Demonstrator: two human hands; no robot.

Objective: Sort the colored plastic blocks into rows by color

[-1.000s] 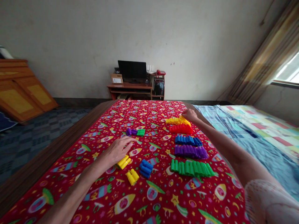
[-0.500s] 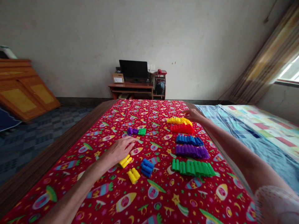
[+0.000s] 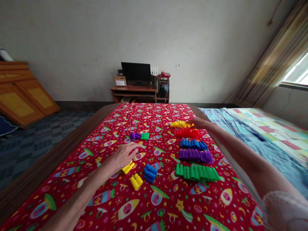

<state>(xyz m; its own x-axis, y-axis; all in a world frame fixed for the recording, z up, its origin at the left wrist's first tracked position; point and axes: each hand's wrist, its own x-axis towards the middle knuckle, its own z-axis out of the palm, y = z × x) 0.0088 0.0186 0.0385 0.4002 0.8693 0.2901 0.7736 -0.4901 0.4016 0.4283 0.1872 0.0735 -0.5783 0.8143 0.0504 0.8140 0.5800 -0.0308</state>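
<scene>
My left hand [image 3: 126,153] hovers low over the cloth with fingers loosely stretched and nothing visible in them. Partly under it is a yellow tube-shaped toy block [image 3: 128,167]; another yellow block [image 3: 136,181] and some blue blocks [image 3: 150,173] lie just nearer. Beyond it are purple blocks [image 3: 135,136] and green blocks [image 3: 145,136]. My right hand [image 3: 196,123] is at the right end of the yellow row [image 3: 178,124], fingers and thumb closed around its end piece, which they partly hide. Toward me follow a red row [image 3: 185,132], blue row [image 3: 192,144], purple row [image 3: 196,155] and green row [image 3: 197,172].
A red rocket-print cloth [image 3: 125,208] covers the long table. A bed [image 3: 235,134] adjoins on the right. Against the back wall stands a desk [image 3: 134,89] with a monitor [image 3: 136,73]; a wooden cabinet [image 3: 24,96] is at the left.
My right hand has come down and slightly nearer, from beyond the yellow row onto its right end. My left hand stays almost where it was. The view has shifted slightly.
</scene>
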